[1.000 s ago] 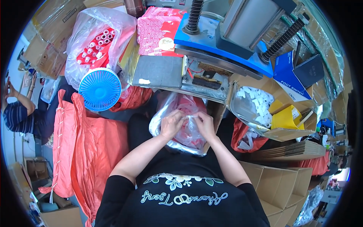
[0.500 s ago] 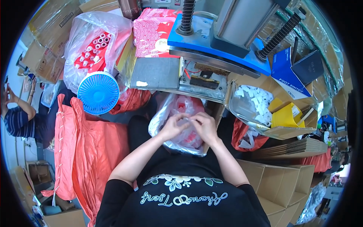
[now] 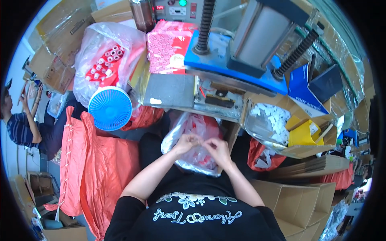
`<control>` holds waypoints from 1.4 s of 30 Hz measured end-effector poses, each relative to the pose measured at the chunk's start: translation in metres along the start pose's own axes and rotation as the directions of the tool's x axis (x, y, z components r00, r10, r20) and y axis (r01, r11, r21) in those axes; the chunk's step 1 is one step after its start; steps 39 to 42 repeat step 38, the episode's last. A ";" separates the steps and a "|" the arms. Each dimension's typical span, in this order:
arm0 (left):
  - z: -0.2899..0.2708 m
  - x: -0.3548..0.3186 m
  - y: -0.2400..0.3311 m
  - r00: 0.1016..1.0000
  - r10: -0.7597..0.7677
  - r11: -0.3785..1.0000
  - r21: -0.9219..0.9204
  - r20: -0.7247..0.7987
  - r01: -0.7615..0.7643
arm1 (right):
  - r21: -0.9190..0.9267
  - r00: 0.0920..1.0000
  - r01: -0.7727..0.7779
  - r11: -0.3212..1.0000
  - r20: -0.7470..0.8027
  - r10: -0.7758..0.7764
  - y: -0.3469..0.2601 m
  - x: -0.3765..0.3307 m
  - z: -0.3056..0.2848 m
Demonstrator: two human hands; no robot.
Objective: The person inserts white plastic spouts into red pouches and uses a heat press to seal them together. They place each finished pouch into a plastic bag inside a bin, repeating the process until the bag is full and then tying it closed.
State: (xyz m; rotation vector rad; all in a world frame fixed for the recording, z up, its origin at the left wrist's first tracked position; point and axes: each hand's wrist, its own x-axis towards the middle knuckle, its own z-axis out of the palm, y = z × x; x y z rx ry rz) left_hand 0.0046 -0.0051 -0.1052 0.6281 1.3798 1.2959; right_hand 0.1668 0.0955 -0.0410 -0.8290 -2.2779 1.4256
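My left hand (image 3: 187, 144) and my right hand (image 3: 217, 150) meet in front of my lap, thumbs and fingers pinched close together. Whatever is between the fingertips is too small to make out. Right beneath them is a clear plastic bag (image 3: 194, 127) with red pieces showing through it. A silvery liner (image 3: 170, 137) lies around the bag's left and near sides. Both hands are above the bag, and their fingertips nearly touch.
Ahead stands a press with a blue plate (image 3: 219, 50) and a grey block (image 3: 171, 89). To the left are a blue fan (image 3: 109, 108), a bag of white-and-red tubes (image 3: 105, 64) and a red sack (image 3: 116, 160). A tray of white pieces (image 3: 268, 120) sits right. Another person (image 3: 22, 124) works far left.
The whole view has shifted, so the bench and press appear lower. My hands stay together over the bag, with the fingers slightly rearranged; the left hand's fingers point more toward the right.
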 end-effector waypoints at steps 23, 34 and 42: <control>0.013 -0.014 0.020 0.753 0.621 0.587 0.766 -0.218 -0.262 | 0.128 0.953 -0.068 0.989 0.301 0.027 0.059 0.045 0.015; 0.024 -0.057 0.009 0.860 0.429 0.808 0.543 -0.275 -0.229 | -0.286 0.984 -0.014 0.958 0.166 0.064 0.060 0.046 0.021; 0.007 -0.043 0.030 0.860 0.421 0.819 0.528 -0.288 -0.224 | -0.042 0.894 -0.129 0.991 0.426 0.134 0.067 0.036 0.005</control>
